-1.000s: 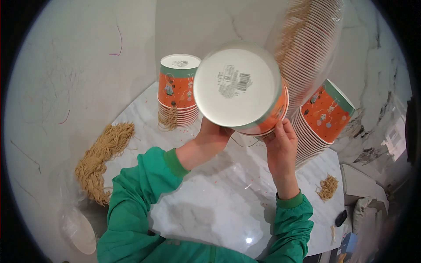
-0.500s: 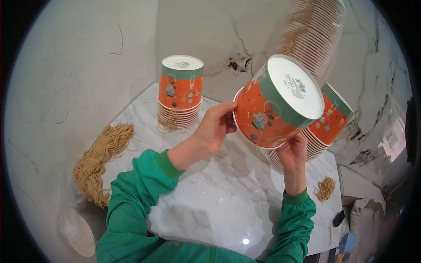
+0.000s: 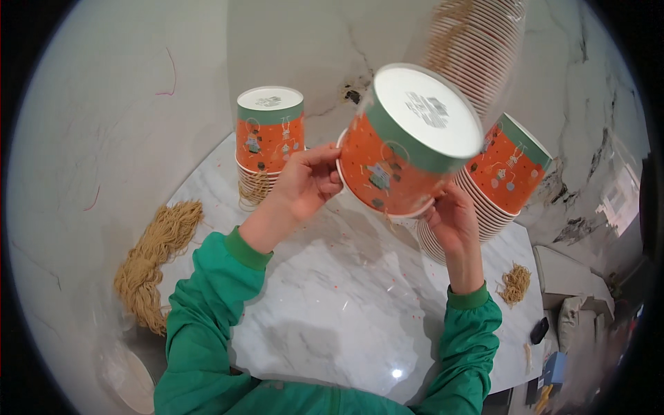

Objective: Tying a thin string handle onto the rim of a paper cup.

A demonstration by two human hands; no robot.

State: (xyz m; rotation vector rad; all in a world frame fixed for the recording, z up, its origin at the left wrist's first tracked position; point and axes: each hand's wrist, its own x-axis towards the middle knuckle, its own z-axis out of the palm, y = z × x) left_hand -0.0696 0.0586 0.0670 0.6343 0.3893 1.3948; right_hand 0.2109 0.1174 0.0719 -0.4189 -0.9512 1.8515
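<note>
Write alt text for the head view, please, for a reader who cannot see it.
Both hands, left hand and right hand, hold an upside-down orange paper bowl above a marble table. Stacks of similar bowls stand behind.

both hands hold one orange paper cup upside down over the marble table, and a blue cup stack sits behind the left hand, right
Not quite: in the head view the cup stack behind the left hand is orange with a green band, not blue. Both hands, right hand included, do hold the orange paper cup upside down over the marble table.

Packing workshop: stacked paper cups (image 3: 266,149), string bundles (image 3: 155,259)
</note>
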